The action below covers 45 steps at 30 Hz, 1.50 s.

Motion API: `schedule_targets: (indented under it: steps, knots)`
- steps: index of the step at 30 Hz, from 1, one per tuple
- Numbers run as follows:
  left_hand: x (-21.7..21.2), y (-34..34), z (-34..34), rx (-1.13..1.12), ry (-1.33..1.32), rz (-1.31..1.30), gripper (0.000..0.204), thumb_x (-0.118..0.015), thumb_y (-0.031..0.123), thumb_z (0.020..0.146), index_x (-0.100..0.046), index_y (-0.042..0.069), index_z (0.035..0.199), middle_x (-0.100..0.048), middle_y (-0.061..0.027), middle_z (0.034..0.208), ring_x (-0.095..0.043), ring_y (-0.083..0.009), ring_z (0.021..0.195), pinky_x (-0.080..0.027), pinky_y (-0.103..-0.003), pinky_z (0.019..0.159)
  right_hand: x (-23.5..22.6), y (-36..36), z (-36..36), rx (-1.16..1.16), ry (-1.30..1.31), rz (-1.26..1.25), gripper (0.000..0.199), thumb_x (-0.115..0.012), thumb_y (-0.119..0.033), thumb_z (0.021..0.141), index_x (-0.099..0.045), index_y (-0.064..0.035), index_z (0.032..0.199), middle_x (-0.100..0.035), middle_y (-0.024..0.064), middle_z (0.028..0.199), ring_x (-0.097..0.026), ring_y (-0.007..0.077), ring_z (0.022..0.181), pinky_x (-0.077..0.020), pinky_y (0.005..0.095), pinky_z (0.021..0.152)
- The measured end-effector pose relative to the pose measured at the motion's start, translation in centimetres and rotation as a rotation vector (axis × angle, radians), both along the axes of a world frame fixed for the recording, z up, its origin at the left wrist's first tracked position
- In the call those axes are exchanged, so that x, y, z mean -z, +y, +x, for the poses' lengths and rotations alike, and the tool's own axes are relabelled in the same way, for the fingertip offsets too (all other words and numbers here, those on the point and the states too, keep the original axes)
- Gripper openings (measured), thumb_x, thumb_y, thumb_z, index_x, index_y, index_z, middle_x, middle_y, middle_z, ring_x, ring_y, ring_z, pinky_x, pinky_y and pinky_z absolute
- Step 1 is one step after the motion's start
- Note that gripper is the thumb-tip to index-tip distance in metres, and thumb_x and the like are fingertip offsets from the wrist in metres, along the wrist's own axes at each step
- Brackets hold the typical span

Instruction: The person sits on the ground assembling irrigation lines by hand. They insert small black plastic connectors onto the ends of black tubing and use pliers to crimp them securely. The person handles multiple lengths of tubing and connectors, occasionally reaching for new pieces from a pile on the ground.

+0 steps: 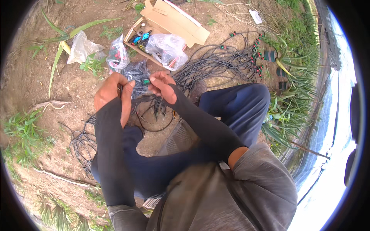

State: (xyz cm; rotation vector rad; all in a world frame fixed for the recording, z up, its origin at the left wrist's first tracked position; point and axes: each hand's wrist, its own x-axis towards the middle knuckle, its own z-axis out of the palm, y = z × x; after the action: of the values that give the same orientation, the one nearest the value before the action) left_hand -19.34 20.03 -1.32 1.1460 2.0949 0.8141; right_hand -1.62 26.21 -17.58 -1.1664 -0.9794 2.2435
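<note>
Both my hands are raised in front of me over a clear plastic bag (135, 73) of dark parts on the soil. My left hand (111, 92) is closed, thumb and forefinger pinched together; what lies between them is too small to make out. My right hand (163, 85) pinches a small green fitting (146, 81) at its fingertips, facing the left hand across a short gap. Below the hands, thin black tubes (156, 107) with dark ends lie in a bunch.
An open cardboard box (175, 24) holds blue and black parts and a plastic bag (167, 48). Beside it stands a bag of red parts (117, 56). Tangled black tubing (219, 61) with red and green fittings spreads right. Spiky plants (296, 111) line the right side.
</note>
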Motion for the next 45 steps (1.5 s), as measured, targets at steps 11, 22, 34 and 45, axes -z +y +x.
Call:
schedule_targets:
  steps: [11, 22, 34, 45]
  knots:
    - [5.8, -1.9, 3.7, 0.303, -0.495, 0.009, 0.017, -0.052, 0.002, 0.089, -0.062, 0.005, 0.102, -0.053, 0.0018, 0.074, -0.049, -0.0070, 0.066, -0.042, -0.024, 0.060, -6.8, -8.9, 13.8, 0.003, 0.126, -0.010, 0.021, -0.058, -0.023, 0.097, -0.057, -0.0076, 0.111, -0.064, 0.0036, 0.087, -0.055, 0.0083, 0.069, -0.0410, 0.0218, 0.059]
    - [1.0, -8.8, 17.2, 0.350, -0.643, -0.023, 0.043, -0.043, 0.039, 0.101, -0.061, 0.000, 0.104, -0.064, -0.0045, 0.080, -0.058, -0.0093, 0.071, -0.045, -0.023, 0.065, -13.3, -9.9, 18.6, 0.055, 0.298, 0.335, 0.014, -0.060, -0.010, 0.095, -0.059, -0.0018, 0.107, -0.064, 0.0023, 0.096, -0.058, 0.0069, 0.091, -0.0466, 0.0234, 0.080]
    - [-2.4, -12.5, 20.3, 0.219, -0.715, 0.111, 0.024, -0.055, 0.021, 0.096, -0.062, 0.000, 0.106, -0.064, -0.0037, 0.085, -0.057, -0.0081, 0.075, -0.043, -0.023, 0.065, -16.6, -11.5, 20.8, -0.011, 0.236, 0.309, 0.029, -0.049, -0.017, 0.100, -0.055, -0.0017, 0.124, -0.064, 0.0022, 0.104, -0.055, 0.0066, 0.094, -0.0436, 0.0231, 0.080]
    - [-3.0, -15.3, 20.7, -0.047, -0.869, 0.274, 0.030, -0.062, 0.022, 0.094, -0.063, -0.001, 0.112, -0.066, -0.0054, 0.091, -0.059, -0.0106, 0.077, -0.046, -0.023, 0.070, -16.8, -14.8, 18.4, -0.283, 0.334, 0.352, 0.063, -0.054, -0.017, 0.098, -0.019, -0.0075, 0.150, -0.048, 0.0109, 0.133, -0.051, 0.0175, 0.110, -0.0438, 0.0298, 0.092]
